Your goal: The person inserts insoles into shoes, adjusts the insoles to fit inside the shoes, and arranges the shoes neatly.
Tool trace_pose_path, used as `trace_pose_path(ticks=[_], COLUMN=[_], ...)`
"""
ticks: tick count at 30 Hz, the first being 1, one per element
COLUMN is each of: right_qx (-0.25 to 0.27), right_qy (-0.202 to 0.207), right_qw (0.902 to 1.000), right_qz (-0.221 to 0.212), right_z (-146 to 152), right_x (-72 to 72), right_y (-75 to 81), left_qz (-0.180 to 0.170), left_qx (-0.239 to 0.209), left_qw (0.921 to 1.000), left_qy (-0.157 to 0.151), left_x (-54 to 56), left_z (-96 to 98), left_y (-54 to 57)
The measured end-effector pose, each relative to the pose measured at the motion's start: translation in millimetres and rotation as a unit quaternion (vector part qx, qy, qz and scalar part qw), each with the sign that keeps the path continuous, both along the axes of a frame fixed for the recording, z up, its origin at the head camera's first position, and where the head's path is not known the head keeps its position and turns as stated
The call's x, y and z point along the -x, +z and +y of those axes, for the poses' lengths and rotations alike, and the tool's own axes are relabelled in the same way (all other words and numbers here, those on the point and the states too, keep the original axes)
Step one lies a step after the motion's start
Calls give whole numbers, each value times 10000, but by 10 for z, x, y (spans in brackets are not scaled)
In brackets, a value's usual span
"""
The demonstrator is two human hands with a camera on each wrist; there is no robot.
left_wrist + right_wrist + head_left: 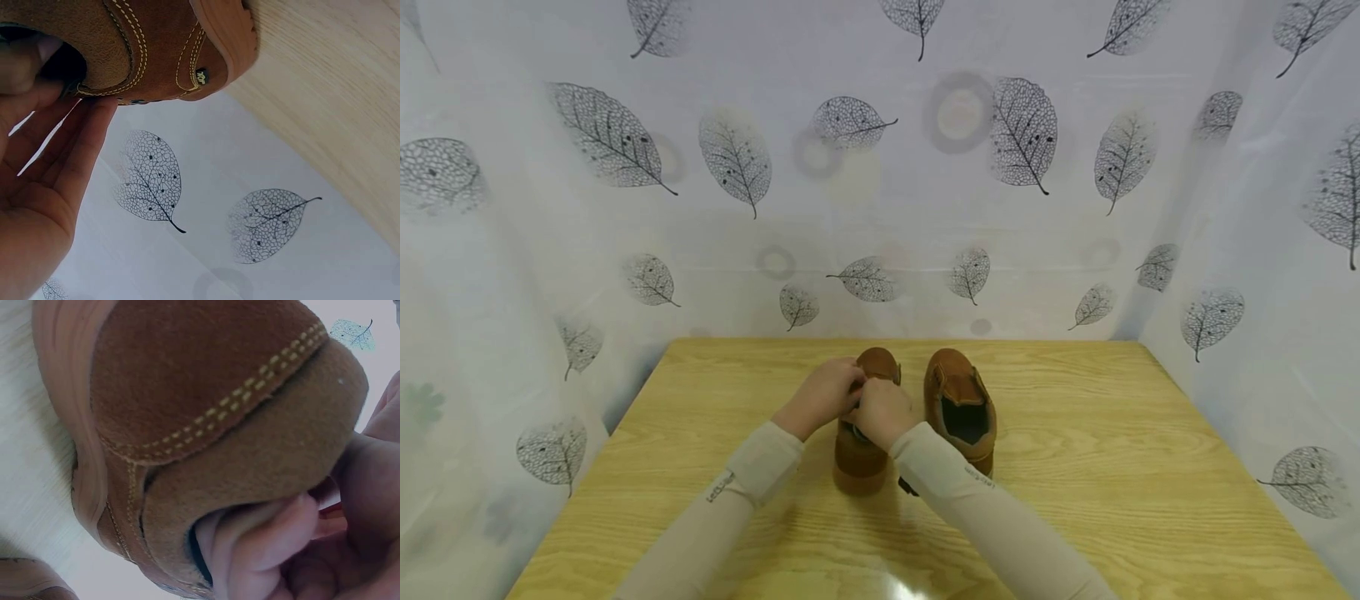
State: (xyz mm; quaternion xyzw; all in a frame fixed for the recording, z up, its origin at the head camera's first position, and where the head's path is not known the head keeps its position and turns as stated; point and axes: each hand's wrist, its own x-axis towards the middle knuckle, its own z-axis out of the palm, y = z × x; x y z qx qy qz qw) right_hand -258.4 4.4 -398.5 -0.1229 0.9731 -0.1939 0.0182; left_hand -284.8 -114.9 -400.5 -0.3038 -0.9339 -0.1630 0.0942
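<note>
A brown leather shoe (860, 468) with yellow stitching stands on the table, toe pointing away, with both hands at its opening. The left hand (826, 393) holds the opening's edge from the left; in the left wrist view its long fingers (87, 140) lie against the outside of the shoe (169, 50). From the right, the right hand (883, 410) has curled fingers (262, 544) hooked into the opening behind the heel collar (250, 450). What the fingertips pinch inside is partly hidden. The matching shoe (952, 385) stands to the right, untouched, its dark inside showing.
The wood-grain table (1097, 433) extends on both sides of the shoes. A pale curtain (880, 217) printed with leaves closes off the back and sides. Something small and dark (907, 487) shows beside the right sleeve (992, 517), partly covered by it.
</note>
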Motion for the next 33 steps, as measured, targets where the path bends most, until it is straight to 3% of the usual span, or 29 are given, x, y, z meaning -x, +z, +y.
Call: trace_pose_path(ticks=[6, 12, 20, 27, 33], right_qx=[-9, -157, -190, 115, 381], right_qy=[-278, -306, 10, 536, 714], right_qw=[9995, 9993, 9998, 9980, 9938], right_qz=[154, 164, -24, -329, -756], right_z=[-13, -22, 12, 103, 206], right_x=[1, -25, -63, -65, -42], right_y=[-45, -48, -10, 63, 123], left_qz=[-87, -108, -121, -125, -18], left_qx=[-106, -103, -108, -143, -161], left_qw=[9999, 9999, 9999, 9998, 9999], left_qy=[0, 52, 47, 18, -39], left_x=[-2, -2, -7, -19, -15], left_z=[10, 11, 12, -3, -13], left_y=[20, 10, -2, 0, -22])
